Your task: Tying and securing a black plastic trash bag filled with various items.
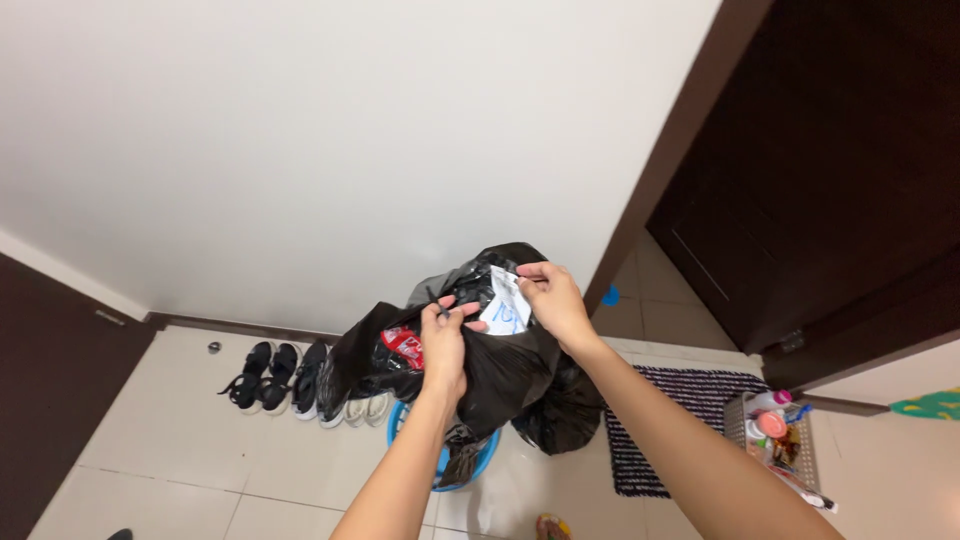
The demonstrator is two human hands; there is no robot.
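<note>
Hands met at the mouth of a black rubbish bag (500, 375), which I took as my landmark; it stood full on the tiled floor (180, 440), bulging over a blue basin (478, 455). My left hand (443, 340) had its grip clamped on the bag's gathered rim, fingers curled over the top edge. My right hand (555, 300), just beside it and slightly higher, pinched a white paper slip (505, 305) at the opening. Both forearms reached up and forward, the right one at a longer stretch. Left of the bag sat a row of shoes (300, 385) against the wall; right of it lay a striped mat (660, 430).
</note>
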